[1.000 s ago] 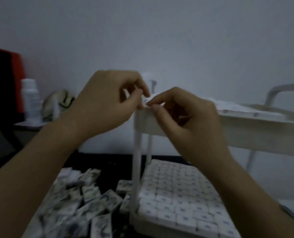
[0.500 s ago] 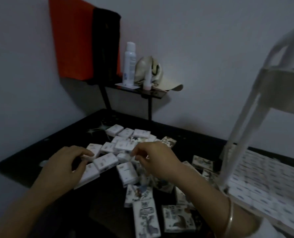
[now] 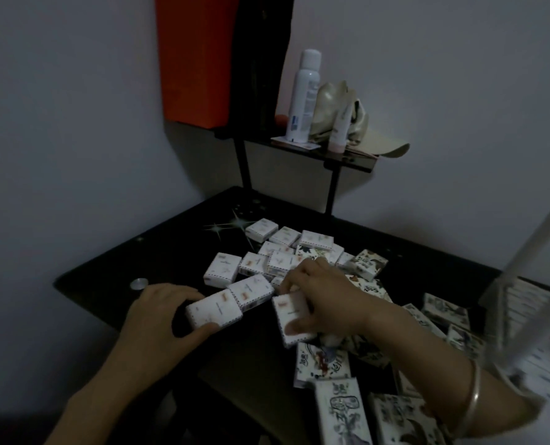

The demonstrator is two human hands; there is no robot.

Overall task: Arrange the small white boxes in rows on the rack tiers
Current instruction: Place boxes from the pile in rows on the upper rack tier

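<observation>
a white box (image 3: 214, 311) in left grip (image 3: 158, 319), second box (image 3: 291, 319) in right grip (image 3: 325, 297)

Passage findings: the black table (image 3: 170, 245) shows bare surface along its left side and far-left corner, broken only by a small metal disc (image 3: 138, 283). Scattered boxes (image 3: 286, 248) crowd centre and right. The rack post (image 3: 530, 284) slants across the right edge. A raised shelf (image 3: 347, 160) overhangs the back.

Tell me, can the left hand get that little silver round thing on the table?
Probably yes. The silver disc lies on bare table just beside the left hand, nothing between them, though that hand is gripping a white box.
</observation>
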